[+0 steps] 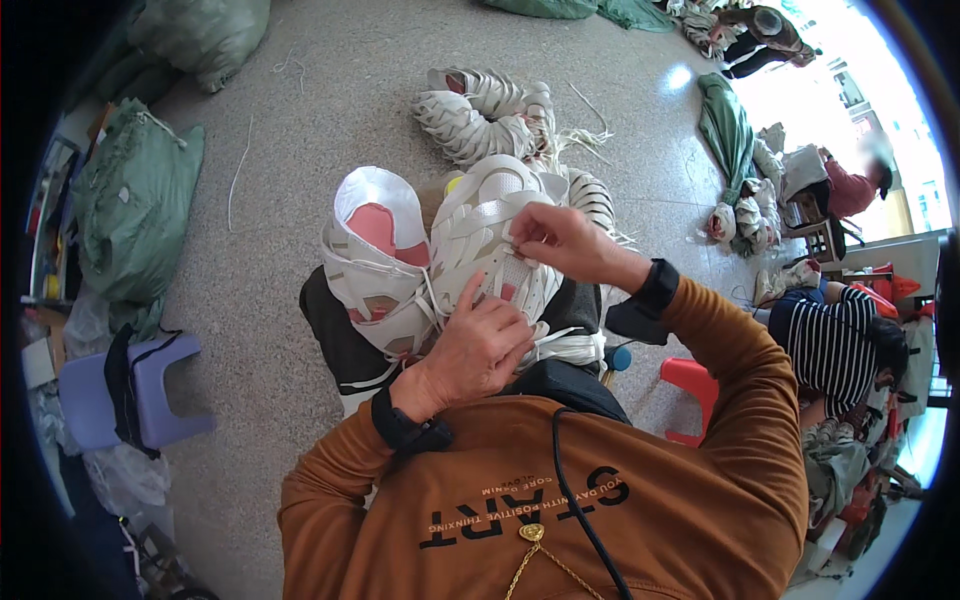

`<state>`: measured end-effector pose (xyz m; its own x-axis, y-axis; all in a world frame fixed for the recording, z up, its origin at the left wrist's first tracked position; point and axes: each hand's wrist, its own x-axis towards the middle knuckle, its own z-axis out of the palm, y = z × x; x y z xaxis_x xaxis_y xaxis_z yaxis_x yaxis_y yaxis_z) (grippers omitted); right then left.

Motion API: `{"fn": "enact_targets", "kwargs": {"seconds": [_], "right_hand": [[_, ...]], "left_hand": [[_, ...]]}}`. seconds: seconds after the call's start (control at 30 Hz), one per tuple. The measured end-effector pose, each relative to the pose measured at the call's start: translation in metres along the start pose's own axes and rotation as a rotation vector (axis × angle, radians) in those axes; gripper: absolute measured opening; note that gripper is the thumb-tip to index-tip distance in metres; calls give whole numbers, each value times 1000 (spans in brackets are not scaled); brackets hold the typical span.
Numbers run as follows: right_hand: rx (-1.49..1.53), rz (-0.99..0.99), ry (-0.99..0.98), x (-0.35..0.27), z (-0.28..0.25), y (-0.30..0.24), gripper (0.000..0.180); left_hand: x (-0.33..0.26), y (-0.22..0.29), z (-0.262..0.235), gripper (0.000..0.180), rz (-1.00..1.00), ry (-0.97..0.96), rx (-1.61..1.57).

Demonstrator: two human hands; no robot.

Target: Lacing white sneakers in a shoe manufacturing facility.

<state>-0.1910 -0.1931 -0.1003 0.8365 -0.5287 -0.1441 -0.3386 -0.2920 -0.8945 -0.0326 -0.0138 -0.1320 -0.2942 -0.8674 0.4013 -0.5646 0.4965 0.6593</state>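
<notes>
clearly lacing is under way: the left hand [478, 345] presses flat, fingers loose, on the white shoe upper [490, 240] in the lap, the right hand [560, 240] just beyond pinches its lace, likely to need pulling snug, more uppers [480, 115] lying farther off.

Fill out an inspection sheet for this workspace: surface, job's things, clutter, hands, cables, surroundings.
Surface: speckled grey floor; the work rests on the person's lap.
Job's things: two white shoe uppers, one with a pink lining, one being laced; white laces hang at its lower side.
Clutter: pile of white uppers on the floor, loose white strings.
Hands: left hand presses on the laced upper; right hand pinches a lace on it.
Cables: black cord runs down the orange sweater.
Surroundings: green sacks, lilac stool, red stool, person in a striped top, another further back.
</notes>
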Motion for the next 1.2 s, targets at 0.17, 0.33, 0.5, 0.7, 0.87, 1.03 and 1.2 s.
{"fn": "enact_targets", "kwargs": {"seconds": [0.17,0.33,0.5,0.7,0.87,1.03,1.2], "right_hand": [[-462,-327,84,7,14,-3,14],[-601,-255,51,19,21,-2,16],[-319,25,-193,40,-4,0,19],[487,382,-45,26,-4,-12,21],[-389,-232,599,7,-7,24,29],[-218,68,571,13,20,42,43],[-206,3,537,31,13,39,39]], "left_hand": [[-1,0,2,9,6,14,20],[-2,-1,6,10,30,42,8],[-3,1,7,10,-7,-28,2],[-3,-1,1,9,-17,-28,-60],[0,-3,-7,9,-31,-6,-146],[11,13,-31,11,38,114,-128],[-4,61,-54,28,-513,-97,-1499]]}}
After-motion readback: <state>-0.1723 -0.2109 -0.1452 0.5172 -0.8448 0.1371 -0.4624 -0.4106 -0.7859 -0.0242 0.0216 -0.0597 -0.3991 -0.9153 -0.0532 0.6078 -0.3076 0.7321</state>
